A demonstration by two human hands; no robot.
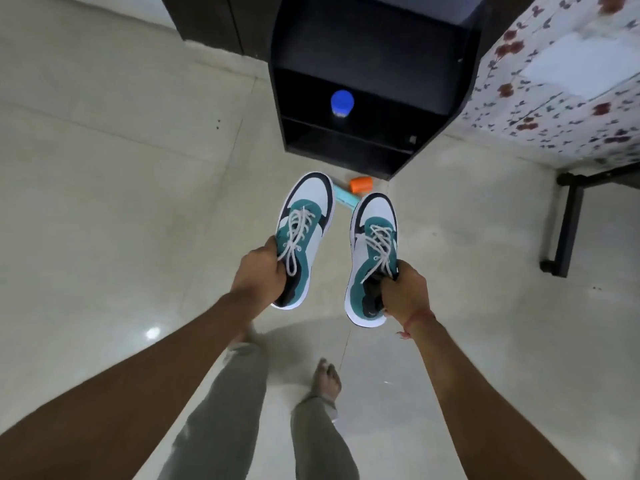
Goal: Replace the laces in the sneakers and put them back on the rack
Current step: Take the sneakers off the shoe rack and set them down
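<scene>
Both sneakers are laced and carried short of the rack [446, 98]. Left hand [258, 271] fingers grip the left sneaker [304, 216] at its collar; right hand [407, 292] grips the right sneaker [372, 258] likewise. Risk: loose lace ends could snag the rack's shelf edge on insertion.

Both bare arms were stretched forward and down, well apart from each other. The left hand [259, 271] had its fingers curled around the inner edge of one sneaker [304, 233] and held it in the air. The right hand [405, 292] gripped the other sneaker [372, 251] in the same way. A red thread [417, 318] lay around the right wrist.
</scene>
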